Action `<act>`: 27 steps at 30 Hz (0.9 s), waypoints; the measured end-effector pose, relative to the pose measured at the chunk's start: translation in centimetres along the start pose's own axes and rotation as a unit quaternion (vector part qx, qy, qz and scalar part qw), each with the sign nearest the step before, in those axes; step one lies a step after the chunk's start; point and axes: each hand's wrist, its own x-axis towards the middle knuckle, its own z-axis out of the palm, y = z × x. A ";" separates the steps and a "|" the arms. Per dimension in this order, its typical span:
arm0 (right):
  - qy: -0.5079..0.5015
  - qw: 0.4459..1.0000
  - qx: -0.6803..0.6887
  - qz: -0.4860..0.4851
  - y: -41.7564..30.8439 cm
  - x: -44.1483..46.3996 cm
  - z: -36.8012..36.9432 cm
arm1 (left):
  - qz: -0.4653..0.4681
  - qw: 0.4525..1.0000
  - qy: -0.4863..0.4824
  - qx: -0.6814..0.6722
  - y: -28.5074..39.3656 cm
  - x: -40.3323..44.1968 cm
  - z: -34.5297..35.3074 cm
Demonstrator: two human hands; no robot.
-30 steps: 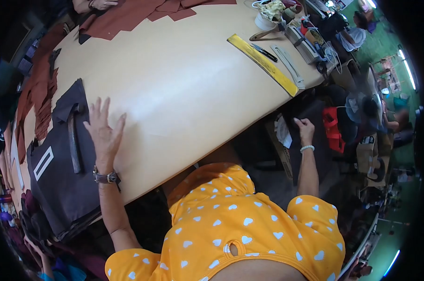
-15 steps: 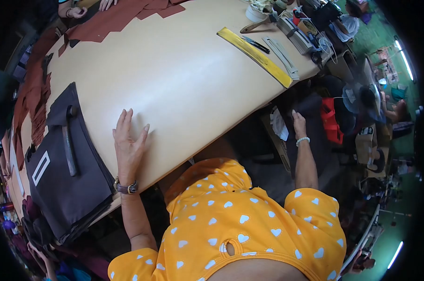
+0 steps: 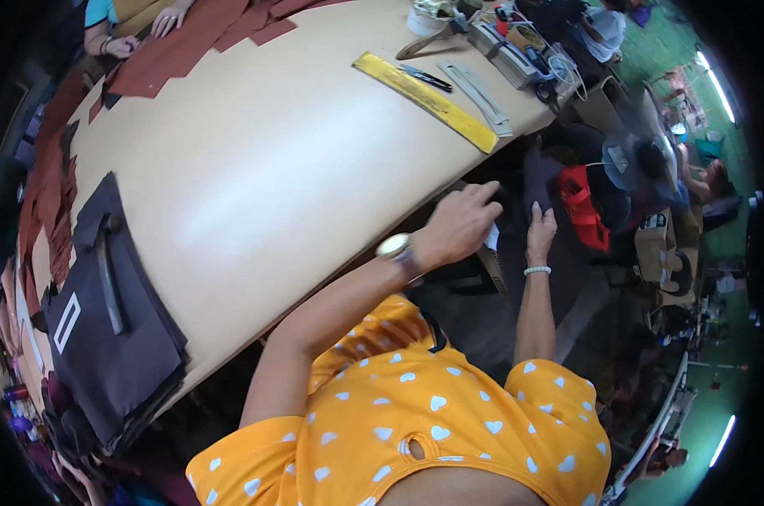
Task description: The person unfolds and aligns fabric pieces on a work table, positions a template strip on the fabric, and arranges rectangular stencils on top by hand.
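My right hand [image 3: 540, 234] is off the table's right side, its fingers closed on a dark sheet [image 3: 559, 282] that hangs down beside the table; whether it is leather or cloth I cannot tell. My left hand [image 3: 460, 221] reaches across my body past the table edge, close to that sheet, slightly blurred, with its fingers stretched out and nothing visible in them. On the left of the table [image 3: 255, 177] lies a stack of dark sheets [image 3: 146, 350]. A hammer [image 3: 110, 278] and a white rectangular frame [image 3: 66, 322] rest on the stack.
A yellow ruler [image 3: 424, 101], a cutter knife [image 3: 426, 78], pale strips [image 3: 476, 97] and a brush [image 3: 428, 42] lie toward the far right corner. Reddish-brown pieces [image 3: 180, 63] line the far side, by another person's hands [image 3: 167, 21]. A red bag [image 3: 583, 207] is at right.
My left hand has left the tabletop and swung right, across the table edge toward my right hand. The right hand keeps the dark sheet, which has been raised a little.
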 end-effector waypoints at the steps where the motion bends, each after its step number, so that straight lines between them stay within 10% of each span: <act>1: 0.006 1.000 0.017 0.017 0.4 0.0 0.2 | 0.019 0.999 -0.039 0.009 -0.9 1.6 3.4; 9: 0.043 0.880 0.367 0.298 5.1 -1.1 -0.8 | 0.032 0.950 -0.252 0.182 -2.6 5.7 14.8; 15: 0.054 0.743 0.607 0.276 6.7 -1.6 -3.0 | 0.090 0.947 -0.228 0.206 -3.4 4.6 17.7; 27: 0.371 0.760 0.419 0.330 17.4 -6.4 -26.4 | 0.093 0.930 -0.314 0.167 2.0 5.7 19.4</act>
